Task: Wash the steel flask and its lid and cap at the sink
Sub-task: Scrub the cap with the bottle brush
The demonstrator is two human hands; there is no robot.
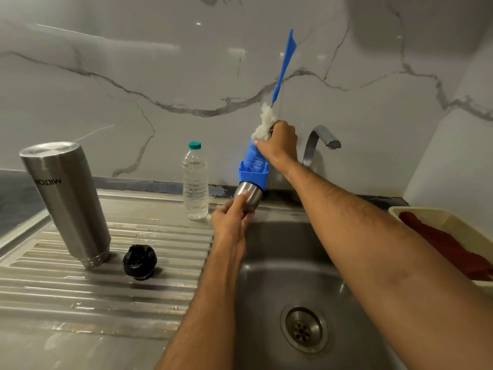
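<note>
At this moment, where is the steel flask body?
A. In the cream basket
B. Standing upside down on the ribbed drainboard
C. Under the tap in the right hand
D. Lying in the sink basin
B: the steel flask stands inverted on the drainboard, its lettering upside down, beside the black lid; neither hand touches it.

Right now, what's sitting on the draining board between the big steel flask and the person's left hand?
In the head view, the black lid lies on the ribbed board between the upside-down flask and the left hand; a plastic water bottle stands further back.
</note>
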